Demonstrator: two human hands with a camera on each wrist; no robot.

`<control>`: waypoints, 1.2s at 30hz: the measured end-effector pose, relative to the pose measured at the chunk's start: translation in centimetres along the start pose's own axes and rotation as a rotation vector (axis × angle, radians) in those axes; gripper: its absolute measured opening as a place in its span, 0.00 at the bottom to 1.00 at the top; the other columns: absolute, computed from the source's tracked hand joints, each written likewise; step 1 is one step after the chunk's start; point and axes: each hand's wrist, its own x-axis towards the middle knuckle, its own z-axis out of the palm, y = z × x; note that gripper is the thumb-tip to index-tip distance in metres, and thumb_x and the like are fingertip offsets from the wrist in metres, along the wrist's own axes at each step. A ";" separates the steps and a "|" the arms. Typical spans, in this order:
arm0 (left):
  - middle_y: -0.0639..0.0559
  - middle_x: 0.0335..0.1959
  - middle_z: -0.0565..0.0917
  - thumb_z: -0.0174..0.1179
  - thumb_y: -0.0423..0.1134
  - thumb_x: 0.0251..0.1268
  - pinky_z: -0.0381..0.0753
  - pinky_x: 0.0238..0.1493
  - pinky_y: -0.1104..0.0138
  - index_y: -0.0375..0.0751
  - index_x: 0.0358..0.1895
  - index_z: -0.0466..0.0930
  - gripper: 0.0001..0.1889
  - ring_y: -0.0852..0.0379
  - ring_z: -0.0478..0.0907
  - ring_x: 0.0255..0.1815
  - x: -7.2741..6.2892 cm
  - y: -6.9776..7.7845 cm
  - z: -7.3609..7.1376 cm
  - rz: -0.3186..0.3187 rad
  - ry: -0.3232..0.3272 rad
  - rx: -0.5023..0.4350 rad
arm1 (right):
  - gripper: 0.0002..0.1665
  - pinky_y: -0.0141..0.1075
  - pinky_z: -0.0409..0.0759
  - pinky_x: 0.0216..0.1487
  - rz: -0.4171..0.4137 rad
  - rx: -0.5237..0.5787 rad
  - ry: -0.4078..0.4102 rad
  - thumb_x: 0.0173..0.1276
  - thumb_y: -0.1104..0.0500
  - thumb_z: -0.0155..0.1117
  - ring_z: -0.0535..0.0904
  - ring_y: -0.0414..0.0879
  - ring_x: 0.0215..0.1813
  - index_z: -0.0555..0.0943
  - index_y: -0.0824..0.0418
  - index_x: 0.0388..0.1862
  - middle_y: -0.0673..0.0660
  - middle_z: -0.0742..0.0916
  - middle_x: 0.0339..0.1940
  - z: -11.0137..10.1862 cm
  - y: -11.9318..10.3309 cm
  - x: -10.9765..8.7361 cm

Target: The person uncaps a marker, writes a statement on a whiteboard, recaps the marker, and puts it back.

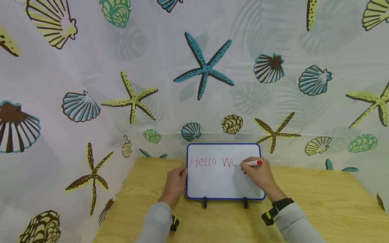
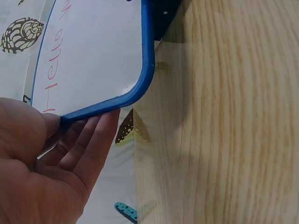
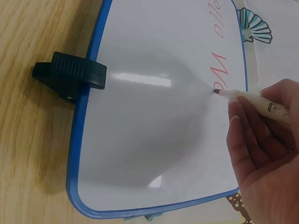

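A whiteboard point(image 1: 212, 184) with a blue rim leans back on black feet on the table, bearing red handwriting that reads "Hello Wo". At its left edge my left hand point(image 1: 174, 185) grips the rim; in the left wrist view the thumb lies at the front and the fingers point(image 2: 96, 149) reach along the edge and behind. My right hand point(image 1: 259, 175) pinches a white marker point(image 3: 257, 102) with a red end. The marker's dark tip meets the board at the "o" after the W, as the right wrist view shows.
Two black stand feet, one left point(image 1: 205, 202) and one right point(image 1: 245, 203), clip the board's lower rim. Under it lies a light wooden table point(image 1: 319, 202). Behind hangs a white curtain point(image 1: 170, 111) printed with shells and starfish. Each wrist wears a strapped camera.
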 end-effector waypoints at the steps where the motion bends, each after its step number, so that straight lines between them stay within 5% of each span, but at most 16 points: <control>1: 0.46 0.36 0.85 0.51 0.38 0.82 0.84 0.28 0.65 0.36 0.52 0.85 0.14 0.55 0.80 0.31 0.0 0.1 0.0 -0.003 -0.001 0.001 | 0.12 0.36 0.83 0.40 -0.001 -0.002 0.005 0.71 0.57 0.67 0.89 0.53 0.36 0.89 0.65 0.42 0.59 0.91 0.35 -0.1 0.0 0.0; 36: 0.51 0.32 0.82 0.51 0.39 0.83 0.79 0.32 0.66 0.37 0.49 0.85 0.13 0.56 0.76 0.32 0.2 0.1 0.1 0.004 0.024 0.048 | 0.11 0.29 0.82 0.37 -0.076 0.003 0.084 0.71 0.58 0.67 0.89 0.51 0.36 0.90 0.65 0.39 0.60 0.91 0.34 0.6 -0.2 1.0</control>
